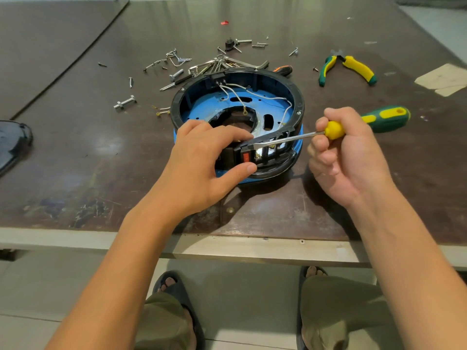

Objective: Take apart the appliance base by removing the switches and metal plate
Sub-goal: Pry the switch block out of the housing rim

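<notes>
Blue-and-black, the appliance base [252, 80] sits mid-surface [75, 152] with its red rocker switch [246, 157] at the six o'clock rim, facing me. My left grip [202, 157] clamps that rim between forefinger and thumb, bracing the base, I judge, against sliding under prying. My right grip [348, 160] is clenched around the yellow-and-green screwdriver [333, 130], its blade entering from three o'clock to lever at the switch's top edge.

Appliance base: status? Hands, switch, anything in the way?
Left hand grips appliance base at near rim. Right hand holds screwdriver, tip at red switch, not yet out. White wires run inside.
</notes>
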